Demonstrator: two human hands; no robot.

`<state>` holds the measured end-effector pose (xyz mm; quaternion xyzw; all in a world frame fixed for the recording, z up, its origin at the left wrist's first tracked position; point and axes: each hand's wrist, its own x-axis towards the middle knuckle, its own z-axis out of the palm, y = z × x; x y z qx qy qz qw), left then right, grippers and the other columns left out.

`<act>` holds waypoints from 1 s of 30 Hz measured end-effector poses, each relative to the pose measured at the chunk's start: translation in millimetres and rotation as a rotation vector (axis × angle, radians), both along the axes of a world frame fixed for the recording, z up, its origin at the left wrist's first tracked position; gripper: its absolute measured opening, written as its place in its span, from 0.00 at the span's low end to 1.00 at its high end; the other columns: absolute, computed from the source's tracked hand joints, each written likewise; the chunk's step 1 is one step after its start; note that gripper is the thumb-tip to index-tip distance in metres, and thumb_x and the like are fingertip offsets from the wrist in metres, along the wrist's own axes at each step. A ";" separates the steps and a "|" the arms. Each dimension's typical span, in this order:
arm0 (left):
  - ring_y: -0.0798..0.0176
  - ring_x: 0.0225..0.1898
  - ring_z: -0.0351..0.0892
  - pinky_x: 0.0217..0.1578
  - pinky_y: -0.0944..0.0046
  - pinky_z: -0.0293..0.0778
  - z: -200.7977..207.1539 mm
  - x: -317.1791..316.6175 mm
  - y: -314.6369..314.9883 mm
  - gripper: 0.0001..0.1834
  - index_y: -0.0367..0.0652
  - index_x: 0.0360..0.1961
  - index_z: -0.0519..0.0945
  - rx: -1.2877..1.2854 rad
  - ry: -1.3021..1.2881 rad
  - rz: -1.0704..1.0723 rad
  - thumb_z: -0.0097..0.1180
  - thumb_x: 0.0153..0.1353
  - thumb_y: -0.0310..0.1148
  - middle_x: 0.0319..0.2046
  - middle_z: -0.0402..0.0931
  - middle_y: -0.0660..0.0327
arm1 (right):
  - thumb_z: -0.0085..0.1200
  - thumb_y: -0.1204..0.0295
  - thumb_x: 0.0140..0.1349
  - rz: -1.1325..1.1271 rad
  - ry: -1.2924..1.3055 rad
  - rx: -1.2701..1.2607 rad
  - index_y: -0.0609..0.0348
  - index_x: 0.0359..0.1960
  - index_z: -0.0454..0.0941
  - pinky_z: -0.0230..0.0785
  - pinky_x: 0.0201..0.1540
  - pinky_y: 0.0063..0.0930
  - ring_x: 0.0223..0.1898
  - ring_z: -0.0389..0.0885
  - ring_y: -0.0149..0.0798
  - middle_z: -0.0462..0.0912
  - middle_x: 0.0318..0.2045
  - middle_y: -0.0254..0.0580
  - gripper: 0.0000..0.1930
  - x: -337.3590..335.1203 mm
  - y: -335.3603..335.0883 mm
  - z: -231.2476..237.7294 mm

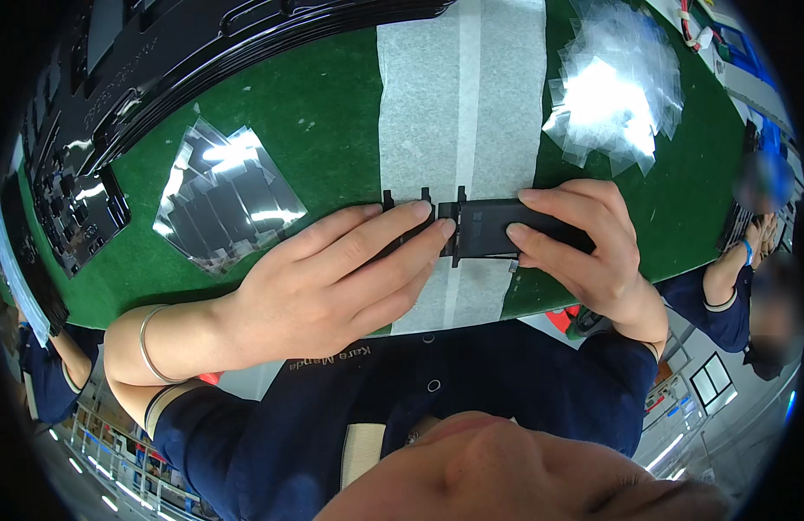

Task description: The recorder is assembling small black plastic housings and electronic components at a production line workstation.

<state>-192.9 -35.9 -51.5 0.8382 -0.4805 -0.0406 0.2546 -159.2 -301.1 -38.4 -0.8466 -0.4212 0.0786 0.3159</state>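
Note:
My right hand (pixel 597 243) grips the right end of a flat black rectangular block (pixel 490 227), thumb and fingers closed on its edges. The block's left end meets a narrow black plastic piece (pixel 461 195) with upright tabs. My left hand (pixel 332 282) is closed over the dark part left of that piece, fingertips pressed on it close to the joint. Much of this part is hidden under the fingers. Both parts lie over a whitish strip of cloth or paper (pixel 419 104) on the green tabletop (pixel 332 113).
Clear plastic sheets lie in a pile (pixel 615 95) at the far right and in a smaller stack (pixel 228 195) at the left. Shiny black moulded trays (pixel 150 78) fill the far left. Another person's hand (pixel 758 234) is at the right edge; a sleeve (pixel 59 386) shows at the left.

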 end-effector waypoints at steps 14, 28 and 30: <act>0.62 0.29 0.71 0.33 0.64 0.69 25.1 -54.1 -4.9 0.15 0.35 0.35 0.76 -0.086 0.034 -0.060 0.57 0.47 0.33 0.27 0.70 0.58 | 0.57 0.74 0.51 -0.265 0.235 0.205 0.65 0.30 0.73 0.63 0.22 0.27 0.20 0.72 0.35 0.72 0.21 0.41 0.09 -33.6 12.3 15.6; 0.67 0.32 0.71 0.31 0.71 0.67 1.3 -77.9 -45.0 0.06 0.28 0.30 0.77 -1.059 0.437 0.431 0.54 0.50 0.19 0.32 0.73 0.55 | 0.57 0.72 0.51 -0.358 0.345 0.691 0.61 0.23 0.71 0.56 0.21 0.17 0.20 0.62 0.22 0.69 0.19 0.30 0.08 -80.9 42.7 2.0; 0.66 0.29 0.71 0.29 0.70 0.68 -3.8 -79.8 -46.3 0.07 0.29 0.31 0.77 -0.962 0.292 0.463 0.55 0.48 0.20 0.28 0.73 0.56 | 0.55 0.72 0.53 -0.361 0.441 0.740 0.61 0.23 0.71 0.54 0.21 0.16 0.20 0.61 0.20 0.69 0.19 0.29 0.07 -81.2 40.0 3.7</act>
